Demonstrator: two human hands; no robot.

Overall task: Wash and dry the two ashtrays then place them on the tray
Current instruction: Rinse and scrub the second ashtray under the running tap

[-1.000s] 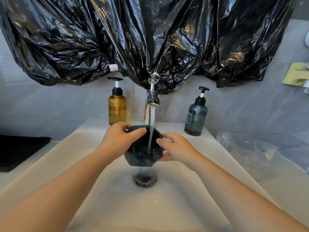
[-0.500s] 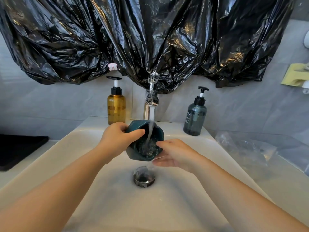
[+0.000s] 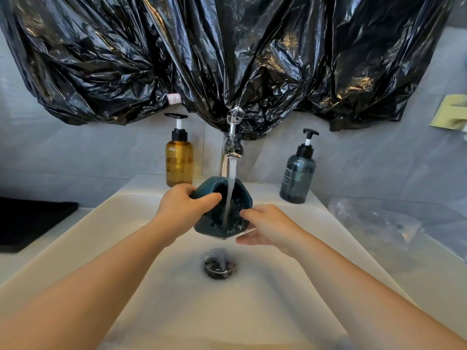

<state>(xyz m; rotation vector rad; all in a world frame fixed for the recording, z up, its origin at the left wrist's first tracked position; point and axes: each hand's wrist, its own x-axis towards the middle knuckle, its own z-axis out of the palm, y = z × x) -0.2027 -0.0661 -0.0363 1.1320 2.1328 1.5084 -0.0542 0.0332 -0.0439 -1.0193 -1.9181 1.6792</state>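
A dark teal ashtray point(image 3: 237, 210) is held tilted toward me under the running faucet point(image 3: 232, 147), above the white sink point(image 3: 126, 223). Water pours into its bowl. My left hand point(image 3: 182, 210) grips the ashtray's left rim, thumb over the edge. My right hand point(image 3: 267, 227) is at the ashtray's right side, a fingertip touching the rim and the other fingers spread below it. Only one ashtray is in view.
An amber pump bottle point(image 3: 179, 157) stands left of the faucet, a grey-blue one point(image 3: 298, 175) right of it. A black tray point(image 3: 27, 223) lies on the counter at left. Crumpled clear plastic point(image 3: 374, 223) lies at right. Black plastic sheeting point(image 3: 227, 54) hangs above. The drain point(image 3: 220, 263) sits below the ashtray.
The ashtray has been tipped further toward me under the stream. My right hand slid lower along its right side, fingers spreading open beneath it.
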